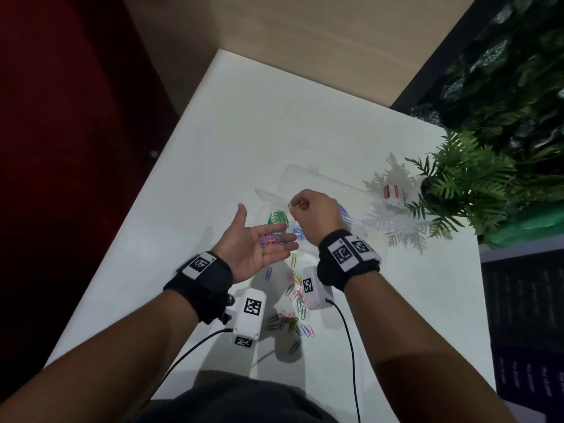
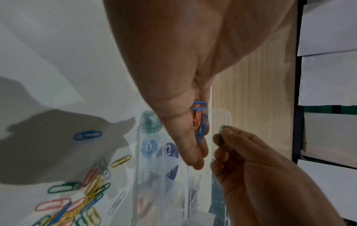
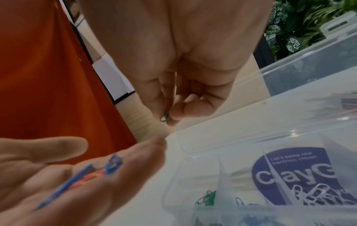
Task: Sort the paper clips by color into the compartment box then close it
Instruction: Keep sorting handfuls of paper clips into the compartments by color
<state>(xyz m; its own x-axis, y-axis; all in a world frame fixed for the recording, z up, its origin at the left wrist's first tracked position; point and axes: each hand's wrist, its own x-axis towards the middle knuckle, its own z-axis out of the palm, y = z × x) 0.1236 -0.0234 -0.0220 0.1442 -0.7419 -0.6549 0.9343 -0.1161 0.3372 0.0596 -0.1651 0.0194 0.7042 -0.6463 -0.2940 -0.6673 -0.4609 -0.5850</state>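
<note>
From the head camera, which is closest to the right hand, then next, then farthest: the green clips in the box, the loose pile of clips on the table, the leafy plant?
1. Green clips: in the box, just left of the right hand.
2. Loose pile of clips: on the table, nearer the person, below the wrist.
3. Leafy plant: far off to the right, at the table's edge.
</note>
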